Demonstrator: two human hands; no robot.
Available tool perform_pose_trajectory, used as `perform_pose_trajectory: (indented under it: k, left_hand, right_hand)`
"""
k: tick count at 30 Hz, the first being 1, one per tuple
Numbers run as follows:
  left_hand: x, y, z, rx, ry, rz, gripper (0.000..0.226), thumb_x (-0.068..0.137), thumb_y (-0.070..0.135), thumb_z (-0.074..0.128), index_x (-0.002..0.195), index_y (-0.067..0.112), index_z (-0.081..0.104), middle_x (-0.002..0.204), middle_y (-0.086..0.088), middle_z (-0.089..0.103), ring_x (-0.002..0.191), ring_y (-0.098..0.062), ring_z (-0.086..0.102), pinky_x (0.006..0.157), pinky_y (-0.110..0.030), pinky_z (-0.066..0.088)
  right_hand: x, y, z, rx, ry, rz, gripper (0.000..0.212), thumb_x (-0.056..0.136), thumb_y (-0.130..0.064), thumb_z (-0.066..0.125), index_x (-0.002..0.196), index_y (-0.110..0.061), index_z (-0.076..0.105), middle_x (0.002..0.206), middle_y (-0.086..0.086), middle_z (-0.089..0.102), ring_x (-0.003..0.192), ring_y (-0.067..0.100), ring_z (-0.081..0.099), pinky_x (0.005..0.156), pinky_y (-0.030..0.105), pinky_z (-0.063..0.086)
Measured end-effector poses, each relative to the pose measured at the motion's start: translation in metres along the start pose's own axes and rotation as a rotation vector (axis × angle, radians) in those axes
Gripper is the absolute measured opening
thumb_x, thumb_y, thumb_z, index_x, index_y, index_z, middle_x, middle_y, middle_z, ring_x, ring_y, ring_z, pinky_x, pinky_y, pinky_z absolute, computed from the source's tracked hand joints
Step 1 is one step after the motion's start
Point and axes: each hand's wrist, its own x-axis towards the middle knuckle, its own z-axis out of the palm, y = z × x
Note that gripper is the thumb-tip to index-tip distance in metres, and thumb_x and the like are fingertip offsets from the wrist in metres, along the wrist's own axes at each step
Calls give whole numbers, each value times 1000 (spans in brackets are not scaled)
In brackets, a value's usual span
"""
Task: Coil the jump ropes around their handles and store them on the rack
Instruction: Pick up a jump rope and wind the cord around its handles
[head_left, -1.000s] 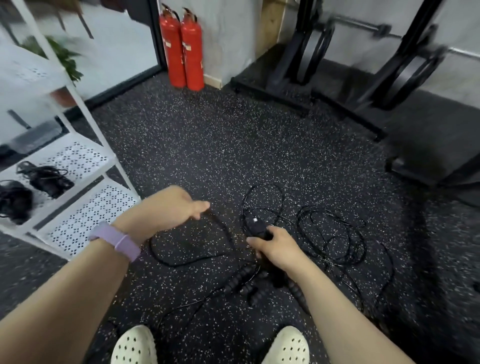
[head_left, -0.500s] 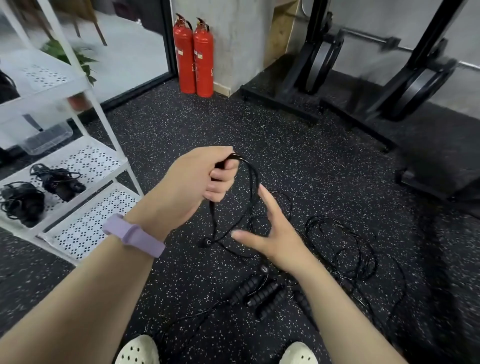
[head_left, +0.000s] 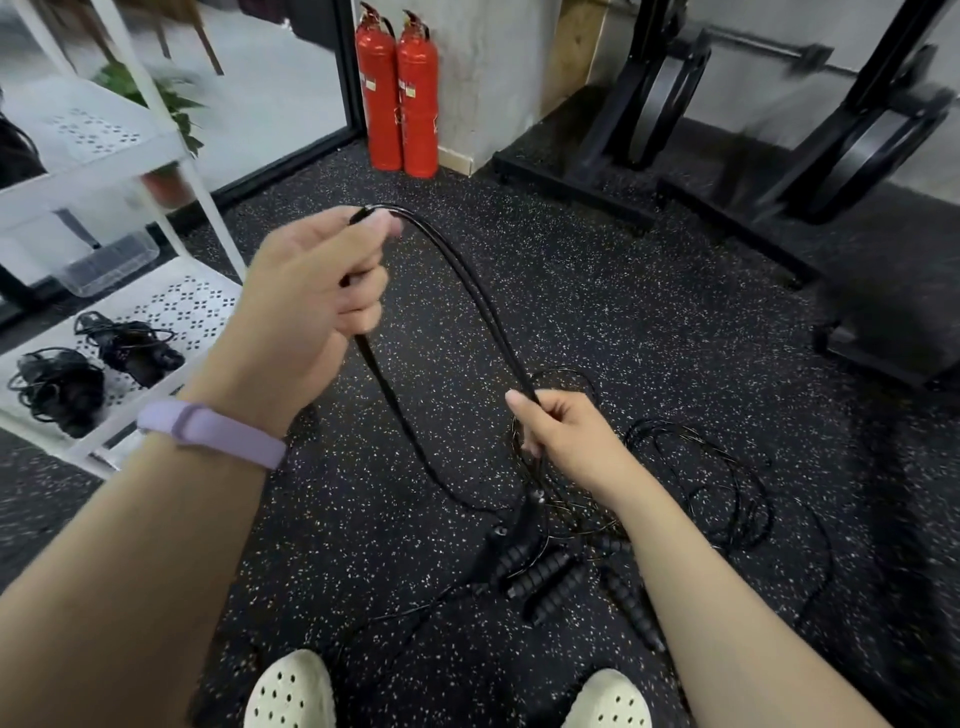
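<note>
So the black jump rope (head_left: 457, 291) was up in the air, arcing from the left hand (head_left: 306, 306) over and down to the right hand (head_left: 566, 436). The left hand had its fingers curled tight around the rope's handle end, held high. The right hand was lower and to the right, pinching the doubled cord between thumb and fingers. Another strand dropped from the left fist down to the floor (head_left: 623, 312).

Right below the hands, a messy pile of other ropes (head_left: 696, 478) lay on the speckled rubber, with a bunch of ribbed black handles (head_left: 545, 571) near the white clogs (head_left: 291, 691).

Off to the left stood the white rack (head_left: 171, 306), with two coiled ropes (head_left: 93, 364) already on a shelf. Two red fire extinguishers (head_left: 400, 93) were far back against the wall.
</note>
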Motion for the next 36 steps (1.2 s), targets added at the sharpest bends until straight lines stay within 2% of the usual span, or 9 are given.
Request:
perform_pose_trajectory:
  k: [4, 10, 16, 18, 22, 25, 30, 33, 36]
  left_hand:
    - [0, -14, -6, 30, 26, -15, 22, 104, 23, 58, 116, 15, 74, 65, 3, 30, 52, -10, 29, 45, -22, 27]
    - [-3, -42, 5, 465, 157, -155, 19, 103, 33, 58, 95, 26, 74, 54, 13, 46, 53, -10, 39, 56, -31, 36]
    - [-20, -75, 27, 1428, 141, -236, 39, 96, 30, 63, 121, 0, 56, 116, -17, 62, 98, -26, 62, 90, -39, 57]
    - [-30, -85, 40, 1336, -150, -330, 37, 93, 41, 66, 107, 7, 65, 104, -7, 73, 85, -18, 70, 81, -35, 62]
    - [-53, -108, 87, 637, -665, -560, 66, 84, 58, 73, 139, 27, 55, 138, 16, 60, 122, -3, 58, 110, -32, 43]
    - [-64, -129, 106, 449, -564, -501, 17, 99, 34, 64, 100, 21, 74, 95, 13, 74, 88, -10, 68, 93, -31, 47]
    - [-68, -146, 96, 687, -613, -590, 41, 103, 46, 55, 89, 14, 77, 79, 1, 76, 65, -16, 62, 64, -27, 46]
    - [-68, -147, 86, 674, -489, -664, 53, 108, 48, 39, 79, 13, 65, 85, 3, 79, 80, -10, 69, 74, -19, 43]
    - [-58, -135, 88, 541, -376, -679, 62, 109, 49, 34, 73, 8, 63, 88, -3, 80, 96, -4, 72, 94, -30, 37]
  right_hand:
    - [-3, -6, -11, 142, 97, 45, 53, 101, -66, 43, 65, -27, 45, 61, -6, 48, 58, 13, 44, 68, 29, 44]
    - [-8, -21, -26, 429, 170, -5, 52, 102, -60, 41, 60, -30, 33, 58, -8, 27, 50, 15, 23, 46, 23, 29]
    - [-15, -37, -25, 645, 143, 91, 55, 111, -49, 35, 62, -27, 24, 58, -8, 19, 49, 13, 13, 41, 24, 20]
    - [-15, -43, -20, 712, 117, 130, 52, 112, -48, 32, 67, -24, 19, 58, -7, 16, 49, 12, 12, 41, 24, 18]
    - [-14, -49, -9, 988, 54, 158, 47, 114, -39, 31, 71, -21, 35, 61, -7, 18, 50, 9, 14, 42, 23, 16]
    - [-13, -51, -1, 1057, 34, 147, 41, 115, -33, 30, 79, -18, 44, 62, -6, 23, 51, 8, 17, 45, 23, 16]
    - [-14, -46, -9, 1032, 96, 122, 40, 115, -30, 28, 82, -16, 44, 62, -6, 25, 52, 9, 19, 46, 23, 19]
    - [-13, -38, -14, 1045, 146, 102, 39, 115, -31, 29, 86, -12, 48, 64, -3, 31, 55, 12, 32, 53, 26, 46]
    - [-9, -29, -17, 962, 145, 44, 38, 113, -36, 33, 111, -8, 59, 80, 4, 62, 84, 20, 68, 98, 41, 58]
